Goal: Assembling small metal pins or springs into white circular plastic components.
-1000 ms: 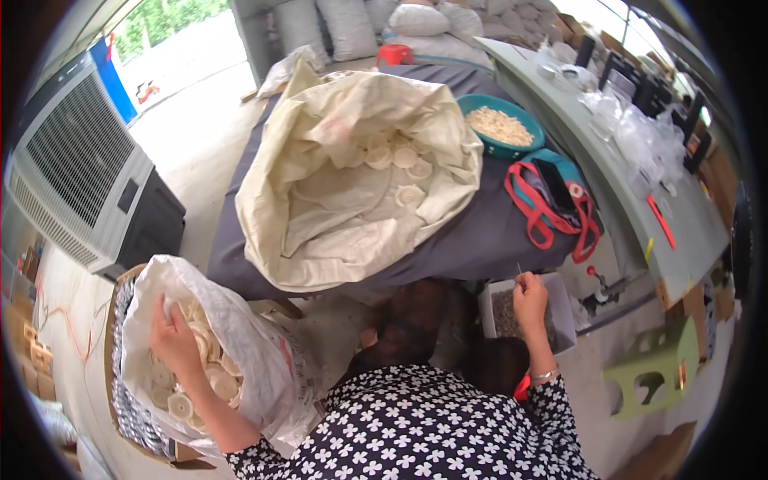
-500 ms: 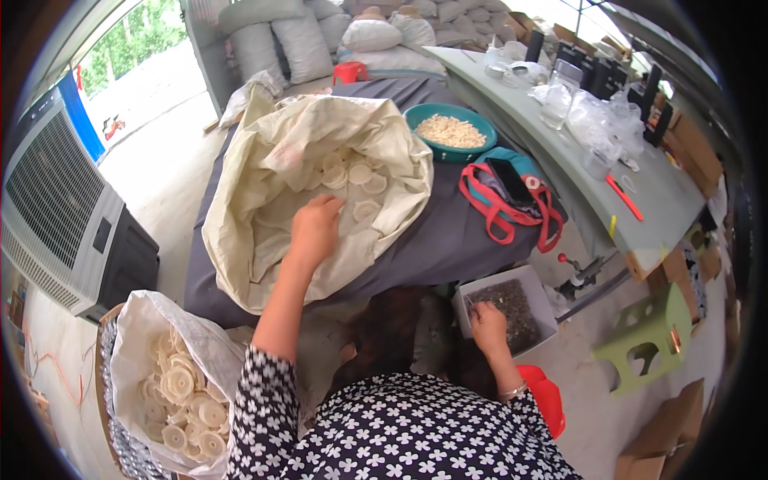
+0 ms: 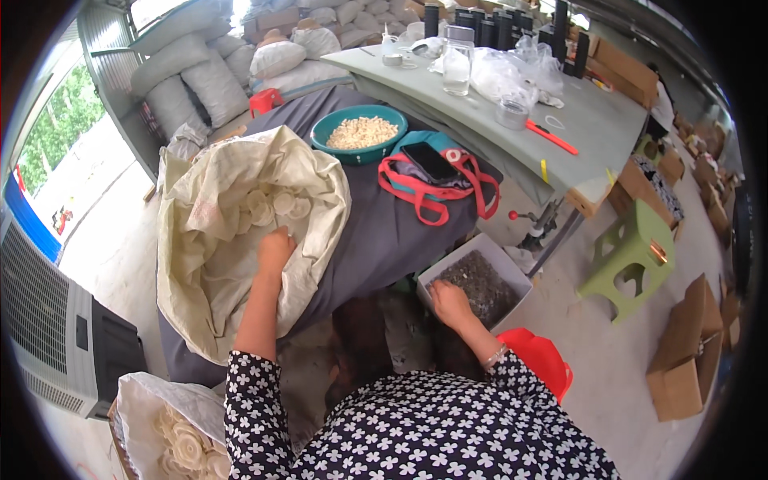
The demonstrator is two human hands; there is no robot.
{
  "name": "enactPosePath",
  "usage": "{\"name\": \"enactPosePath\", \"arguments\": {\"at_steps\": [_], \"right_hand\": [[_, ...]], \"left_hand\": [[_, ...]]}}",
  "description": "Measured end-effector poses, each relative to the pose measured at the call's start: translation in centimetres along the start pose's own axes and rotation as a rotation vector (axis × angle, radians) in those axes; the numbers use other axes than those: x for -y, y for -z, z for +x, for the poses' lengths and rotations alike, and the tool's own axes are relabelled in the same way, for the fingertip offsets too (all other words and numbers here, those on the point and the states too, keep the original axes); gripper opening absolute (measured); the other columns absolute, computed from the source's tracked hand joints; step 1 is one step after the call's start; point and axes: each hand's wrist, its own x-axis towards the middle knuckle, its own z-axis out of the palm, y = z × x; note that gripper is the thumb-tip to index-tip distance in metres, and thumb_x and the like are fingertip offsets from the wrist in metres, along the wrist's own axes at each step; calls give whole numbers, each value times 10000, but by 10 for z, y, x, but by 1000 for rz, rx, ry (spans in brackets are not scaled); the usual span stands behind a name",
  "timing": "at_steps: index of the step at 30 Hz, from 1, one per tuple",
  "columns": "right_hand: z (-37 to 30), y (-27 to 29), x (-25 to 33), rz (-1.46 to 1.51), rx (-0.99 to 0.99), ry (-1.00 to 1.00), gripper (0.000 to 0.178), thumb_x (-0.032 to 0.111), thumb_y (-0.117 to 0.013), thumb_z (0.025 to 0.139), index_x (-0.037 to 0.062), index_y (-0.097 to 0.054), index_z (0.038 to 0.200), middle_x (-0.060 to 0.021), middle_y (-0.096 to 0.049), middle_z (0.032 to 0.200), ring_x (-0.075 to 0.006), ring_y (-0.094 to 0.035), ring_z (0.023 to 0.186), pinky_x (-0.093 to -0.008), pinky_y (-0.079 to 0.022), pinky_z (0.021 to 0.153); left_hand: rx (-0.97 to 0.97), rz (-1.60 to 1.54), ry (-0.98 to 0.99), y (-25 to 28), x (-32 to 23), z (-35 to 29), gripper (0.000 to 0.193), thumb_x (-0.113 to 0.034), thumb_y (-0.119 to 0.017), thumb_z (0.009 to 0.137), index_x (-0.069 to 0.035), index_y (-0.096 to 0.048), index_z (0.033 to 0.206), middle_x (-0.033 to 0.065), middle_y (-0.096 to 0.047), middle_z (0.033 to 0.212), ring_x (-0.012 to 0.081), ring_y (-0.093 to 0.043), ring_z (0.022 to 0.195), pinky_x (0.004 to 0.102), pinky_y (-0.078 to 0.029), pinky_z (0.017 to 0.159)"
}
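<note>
My left hand reaches into a large cream woven sack, its fingers curled together over the bottom. What they grip is hidden. Pale round discs with ringed faces lie in the sack just beyond the fingertips. My right hand is at the near left side of a white box holding dark grey granular material. Its fingers are bent and closed, and I cannot make out what is between them.
A teal basin of small pale pieces and a red-trimmed bag with a phone share the dark-covered table. A white sack of discs stands lower left. A green stool and grey-green worktable are right.
The view has swung right, so everything sits farther left. My left hand is farther in toward the discs, and the lone disc beside it no longer shows. My right hand stays at the white box.
</note>
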Motion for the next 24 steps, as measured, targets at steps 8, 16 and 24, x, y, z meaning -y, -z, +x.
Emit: {"name": "enactPosePath", "arguments": {"at_steps": [8,16,24], "right_hand": [[-5,3,4,-22,-29,-17,187,55,-472,801,-9,-568,948,-224,-549,944,-406,-569,820,-467,-464,727],[-12,37,25,219,-158,89,266,38,-527,819,38,-587,1078,-170,-547,822,-350,-568,729,-401,-453,643],[2,91,127,530,196,161,368,9,-487,851,53,-512,1215,-116,-547,716,-239,-573,632,-321,-472,611]], "left_hand": [[-77,-6,227,10,8,-4,202,-129,-577,642,30,-599,765,260,-604,749,415,-595,688,465,-480,655],[-187,-940,524,108,-50,-23,204,-69,-545,734,68,-617,867,123,-634,714,173,-596,539,279,-452,463],[234,-1701,597,96,-141,-109,208,-13,-517,778,61,-609,949,131,-654,806,165,-615,526,219,-428,387]]}}
